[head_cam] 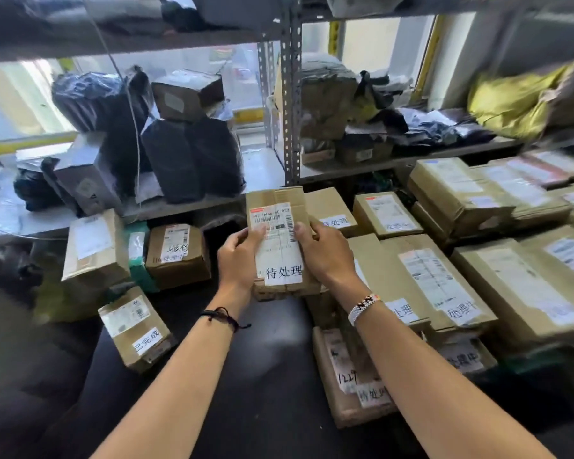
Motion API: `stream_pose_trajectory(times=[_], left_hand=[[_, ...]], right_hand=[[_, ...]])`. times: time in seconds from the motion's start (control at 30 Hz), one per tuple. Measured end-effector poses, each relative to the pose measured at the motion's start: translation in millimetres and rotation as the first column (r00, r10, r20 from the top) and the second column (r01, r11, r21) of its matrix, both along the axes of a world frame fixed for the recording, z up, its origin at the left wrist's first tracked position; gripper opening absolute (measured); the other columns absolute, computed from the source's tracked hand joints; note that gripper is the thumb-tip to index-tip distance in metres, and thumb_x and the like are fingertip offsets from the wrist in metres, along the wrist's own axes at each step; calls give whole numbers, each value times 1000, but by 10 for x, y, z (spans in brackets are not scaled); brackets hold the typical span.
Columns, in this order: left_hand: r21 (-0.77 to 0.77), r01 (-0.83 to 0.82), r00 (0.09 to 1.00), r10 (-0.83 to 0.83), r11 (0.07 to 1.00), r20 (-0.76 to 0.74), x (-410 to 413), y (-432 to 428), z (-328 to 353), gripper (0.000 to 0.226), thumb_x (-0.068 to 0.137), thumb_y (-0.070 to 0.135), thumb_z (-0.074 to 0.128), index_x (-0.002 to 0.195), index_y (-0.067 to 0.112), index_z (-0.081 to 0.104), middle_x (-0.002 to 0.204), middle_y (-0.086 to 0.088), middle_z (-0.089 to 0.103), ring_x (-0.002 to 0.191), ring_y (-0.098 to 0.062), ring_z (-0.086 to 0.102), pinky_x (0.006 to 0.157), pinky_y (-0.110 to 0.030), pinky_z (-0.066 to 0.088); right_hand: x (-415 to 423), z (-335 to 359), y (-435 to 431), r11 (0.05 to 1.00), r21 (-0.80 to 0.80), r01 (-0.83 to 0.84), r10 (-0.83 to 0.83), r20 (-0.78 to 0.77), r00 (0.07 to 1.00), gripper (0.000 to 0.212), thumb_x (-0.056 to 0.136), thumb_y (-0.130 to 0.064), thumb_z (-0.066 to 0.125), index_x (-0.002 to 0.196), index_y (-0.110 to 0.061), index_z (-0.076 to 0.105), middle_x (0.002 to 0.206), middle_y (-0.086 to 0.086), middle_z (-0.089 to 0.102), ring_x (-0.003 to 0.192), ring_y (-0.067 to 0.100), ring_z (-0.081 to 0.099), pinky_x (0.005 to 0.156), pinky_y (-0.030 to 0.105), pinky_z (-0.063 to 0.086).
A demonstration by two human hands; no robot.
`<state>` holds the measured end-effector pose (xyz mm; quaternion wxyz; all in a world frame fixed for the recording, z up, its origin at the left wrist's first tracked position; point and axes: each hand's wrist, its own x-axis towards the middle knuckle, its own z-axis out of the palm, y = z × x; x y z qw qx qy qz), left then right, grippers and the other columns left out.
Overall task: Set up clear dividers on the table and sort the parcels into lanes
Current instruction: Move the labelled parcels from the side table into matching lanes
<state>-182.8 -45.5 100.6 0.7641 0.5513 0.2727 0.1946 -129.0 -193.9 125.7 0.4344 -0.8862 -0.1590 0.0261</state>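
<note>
as hands (237, 256) (325, 253) grip it — parcel (279, 250) sits between.

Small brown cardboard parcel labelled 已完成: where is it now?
Head view, lower left: the small brown cardboard parcel lies left of the left forearm, in front of the squat brown cardboard box.

Parcel (279, 200): brown card, white label, black print, red strip at top. Boxes (428, 270) to right: brown, white labels. Small box (136, 329): brown, white tag, black characters. Wrap (139, 260): green. Bags (193, 160): black. Sack (511, 101): yellow. Upright (290, 94): grey. Bracelet (365, 308): white beads, black and orange pattern. Cord (221, 318): black. Table (272, 376): black
</note>
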Motion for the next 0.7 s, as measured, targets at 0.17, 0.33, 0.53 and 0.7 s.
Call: stream_pose_trajectory(times=[0.17, 0.33, 0.53, 0.7], left_hand=[[-20, -22, 995, 24, 1000, 94, 375, -141, 389, 51, 89, 22, 81, 127, -6, 61, 108, -20, 78, 100, -37, 77, 90, -52, 63], [-16, 22, 993, -20, 1000, 115, 759, -399, 552, 70, 76, 35, 82, 128, -7, 62, 108, -19, 78, 96, -34, 78, 80, -43, 64], [38, 18, 999, -20, 999, 44, 1188, -586, 546, 56, 84, 36, 79, 121, -3, 66, 101, -14, 80, 89, -30, 79, 68, -33, 61], [90, 39, 994, -30, 995, -104, 1478, -522, 391, 41, 91, 40, 76, 108, 2, 72, 98, -10, 81, 94, -31, 78, 81, -41, 64]], right_hand=[[399, 444, -197, 999, 46, -12, 9, 53, 999, 43, 107, -53, 43, 128, -26, 70, 122, 4, 72, 115, 27, 65, 95, 48, 53], [818, 648, -454, 1000, 21, 19, -20, 59, 998, 42, 105, -54, 44, 119, -29, 75, 110, -3, 76, 103, 24, 68, 90, 47, 54], [1231, 665, -627, 996, -32, 78, -76, 69, 995, 46, 104, -55, 45, 102, -22, 77, 89, -6, 75, 87, 21, 68, 80, 42, 54], [1519, 561, -547, 988, -120, 95, -90, 44, 995, 46, 103, -52, 44, 101, -19, 77, 88, -4, 73, 81, 21, 64, 63, 35, 41]])
